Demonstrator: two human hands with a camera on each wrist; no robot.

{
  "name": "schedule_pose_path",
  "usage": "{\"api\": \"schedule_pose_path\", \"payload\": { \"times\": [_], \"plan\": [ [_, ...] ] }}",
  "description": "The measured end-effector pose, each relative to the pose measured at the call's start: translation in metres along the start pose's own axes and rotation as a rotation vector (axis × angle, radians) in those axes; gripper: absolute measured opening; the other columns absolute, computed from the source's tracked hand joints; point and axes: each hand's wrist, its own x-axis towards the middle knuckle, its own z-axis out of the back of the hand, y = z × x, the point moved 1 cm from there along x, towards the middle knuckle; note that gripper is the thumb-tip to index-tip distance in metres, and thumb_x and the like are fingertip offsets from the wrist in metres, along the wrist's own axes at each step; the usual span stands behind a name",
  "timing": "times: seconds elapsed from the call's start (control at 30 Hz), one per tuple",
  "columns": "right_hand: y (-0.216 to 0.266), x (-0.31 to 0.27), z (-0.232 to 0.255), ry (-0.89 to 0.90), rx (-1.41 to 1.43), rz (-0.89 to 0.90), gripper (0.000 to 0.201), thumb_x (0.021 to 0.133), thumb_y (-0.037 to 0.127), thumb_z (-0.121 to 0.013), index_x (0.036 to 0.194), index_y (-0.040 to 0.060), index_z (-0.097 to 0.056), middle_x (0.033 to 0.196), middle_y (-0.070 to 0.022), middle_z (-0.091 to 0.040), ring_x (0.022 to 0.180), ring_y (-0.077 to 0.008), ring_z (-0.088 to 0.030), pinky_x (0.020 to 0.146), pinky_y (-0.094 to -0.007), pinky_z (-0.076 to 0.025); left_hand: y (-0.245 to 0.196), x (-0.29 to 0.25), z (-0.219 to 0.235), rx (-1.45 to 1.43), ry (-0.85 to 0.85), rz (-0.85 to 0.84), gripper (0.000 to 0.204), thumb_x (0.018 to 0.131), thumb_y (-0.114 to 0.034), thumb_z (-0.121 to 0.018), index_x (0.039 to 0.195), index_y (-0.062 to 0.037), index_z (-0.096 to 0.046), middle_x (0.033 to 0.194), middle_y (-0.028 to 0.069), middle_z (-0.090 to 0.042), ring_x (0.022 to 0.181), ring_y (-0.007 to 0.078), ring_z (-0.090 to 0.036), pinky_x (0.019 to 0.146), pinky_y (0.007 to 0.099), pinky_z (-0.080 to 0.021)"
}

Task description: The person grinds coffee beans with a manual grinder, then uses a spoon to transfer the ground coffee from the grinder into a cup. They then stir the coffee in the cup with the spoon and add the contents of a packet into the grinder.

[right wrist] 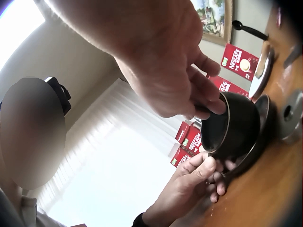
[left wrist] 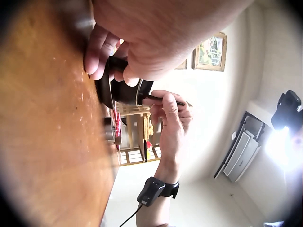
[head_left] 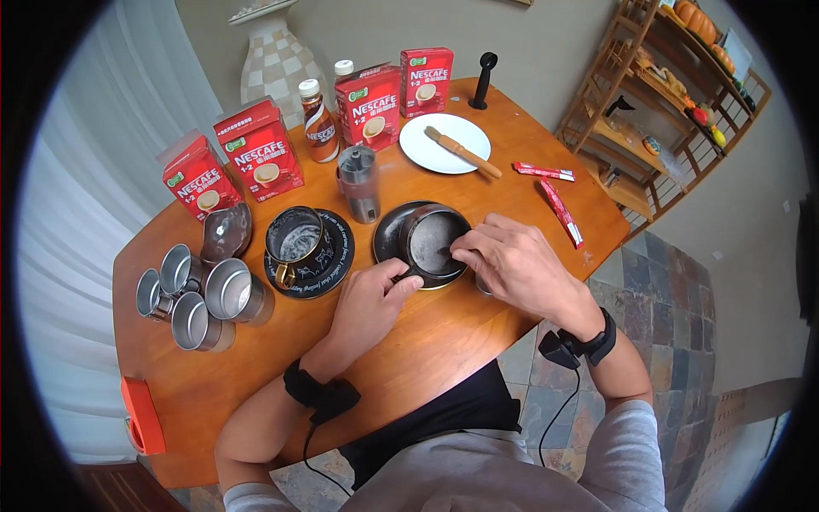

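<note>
A dark cup (head_left: 435,235) stands on a dark saucer (head_left: 386,235) with a pale edge, greyish inside. My left hand (head_left: 367,303) grips the cup's handle, thumb on top, fingers down by the saucer. Over the cup's right rim, my right hand (head_left: 525,264) pinches a slim dark stick-like handle (left wrist: 152,97), whose lower end is hidden inside the cup. A round metal piece (right wrist: 289,117) lies on the table by the saucer, partly under the right hand. Left of these, a black cup (head_left: 294,235) with a gold handle stands on a patterned saucer (head_left: 328,273).
A grinder (head_left: 363,188) stands behind the saucers. Several metal cups (head_left: 235,294) and a glass bowl (head_left: 227,232) are at left. Red boxes (head_left: 368,111), bottles (head_left: 318,128), a plate (head_left: 426,158) with a brush (head_left: 465,154), and red sachets (head_left: 560,212) lie beyond.
</note>
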Motion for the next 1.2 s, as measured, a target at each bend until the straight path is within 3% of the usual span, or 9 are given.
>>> {"api": "schedule_pose_path", "payload": {
  "times": [0.13, 0.3, 0.33, 0.43, 0.5, 0.6, 0.7, 0.93, 1.2],
  "plan": [
    [0.005, -0.002, -0.003, -0.04, 0.077, -0.109, 0.014, 0.097, 0.014, -0.071, 0.092, 0.001, -0.071, 0.081, -0.0128, -0.069, 0.081, -0.0336, -0.065, 0.072, -0.045, -0.052, -0.001, -0.001, -0.001, 0.008, -0.009, -0.012, 0.023, 0.098, -0.021, -0.073, 0.097, 0.0018, -0.069, 0.063, 0.0152, -0.055, 0.052, 0.0215, -0.046, 0.053, 0.0394, -0.037],
    [0.004, -0.005, -0.018, -0.136, 0.196, -0.235, 0.018, 0.099, 0.016, -0.07, 0.095, -0.0016, -0.074, 0.079, -0.016, -0.071, 0.075, -0.0352, -0.067, 0.07, -0.043, -0.053, 0.002, 0.0, -0.002, -0.006, -0.01, -0.001, 0.023, 0.098, -0.021, -0.073, 0.097, 0.0017, -0.069, 0.062, 0.0138, -0.054, 0.053, 0.0182, -0.046, 0.053, 0.0387, -0.037],
    [0.003, -0.005, -0.021, -0.141, 0.25, -0.303, 0.019, 0.1, 0.016, -0.069, 0.096, -0.0016, -0.075, 0.078, -0.0155, -0.072, 0.073, -0.032, -0.067, 0.069, -0.0414, -0.053, 0.001, 0.0, -0.001, -0.012, -0.011, 0.0, 0.023, 0.098, -0.021, -0.073, 0.097, 0.0018, -0.069, 0.062, 0.0134, -0.053, 0.053, 0.0174, -0.047, 0.053, 0.0386, -0.037],
    [0.002, -0.003, -0.029, -0.149, 0.419, -0.526, 0.023, 0.103, 0.019, -0.067, 0.098, -0.0017, -0.076, 0.079, -0.0132, -0.075, 0.067, -0.0217, -0.068, 0.064, -0.0364, -0.052, 0.0, 0.001, 0.002, -0.001, 0.059, 0.057, 0.025, 0.102, -0.023, -0.071, 0.103, 0.0023, -0.07, 0.072, 0.004, -0.066, 0.066, 0.0082, -0.062, 0.061, 0.0271, -0.048],
    [0.0, 0.001, -0.032, -0.147, 0.544, -0.696, 0.026, 0.104, 0.021, -0.066, 0.098, -0.0016, -0.077, 0.08, -0.0106, -0.077, 0.066, -0.0138, -0.067, 0.061, -0.0326, -0.051, -0.006, 0.001, 0.004, -0.031, 0.07, 0.099, 0.024, 0.102, -0.023, -0.071, 0.103, 0.0015, -0.071, 0.074, 0.0035, -0.066, 0.067, 0.0079, -0.062, 0.06, 0.0265, -0.049],
    [-0.013, 0.001, -0.049, -0.256, 0.777, -0.713, 0.03, 0.106, 0.024, -0.064, 0.097, -0.0015, -0.076, 0.083, -0.0076, -0.079, 0.066, -0.0065, -0.063, 0.057, -0.0262, -0.048, -0.007, 0.002, 0.002, -0.075, 0.077, 0.122, 0.023, 0.102, -0.022, -0.07, 0.102, 0.0003, -0.072, 0.076, 0.0027, -0.067, 0.067, 0.0074, -0.062, 0.059, 0.0258, -0.05],
    [-0.02, 0.005, -0.048, -0.305, 0.932, -0.769, 0.032, 0.108, 0.026, -0.063, 0.099, -0.0019, -0.076, 0.083, -0.0079, -0.079, 0.064, -0.0057, -0.063, 0.053, -0.0219, -0.046, -0.007, 0.004, 0.002, -0.116, 0.087, 0.123, 0.024, 0.103, -0.023, -0.07, 0.1, 0.0006, -0.072, 0.079, 0.0028, -0.069, 0.066, 0.0074, -0.062, 0.058, 0.0255, -0.05],
    [-0.038, 0.011, -0.04, -0.385, 0.966, -0.806, 0.032, 0.109, 0.026, -0.061, 0.102, -0.0029, -0.074, 0.084, -0.0102, -0.079, 0.063, -0.0057, -0.065, 0.05, -0.0199, -0.046, -0.004, 0.014, 0.009, -0.368, 0.096, 0.19, 0.031, 0.105, -0.026, -0.067, 0.094, 0.0027, -0.07, 0.089, 0.0072, -0.075, 0.063, 0.01, -0.066, 0.053, 0.0249, -0.052],
    [-0.041, 0.01, -0.036, -0.387, 0.933, -0.819, 0.031, 0.11, 0.025, -0.058, 0.104, -0.0016, -0.072, 0.083, -0.011, -0.079, 0.061, -0.0066, -0.066, 0.049, -0.0208, -0.047, -0.008, 0.005, 0.009, -0.338, 0.052, 0.206, 0.028, 0.104, -0.024, -0.07, 0.111, 0.0035, -0.07, 0.086, 0.0045, -0.07, 0.069, 0.0103, -0.067, 0.054, 0.0241, -0.053]
  ]
}}
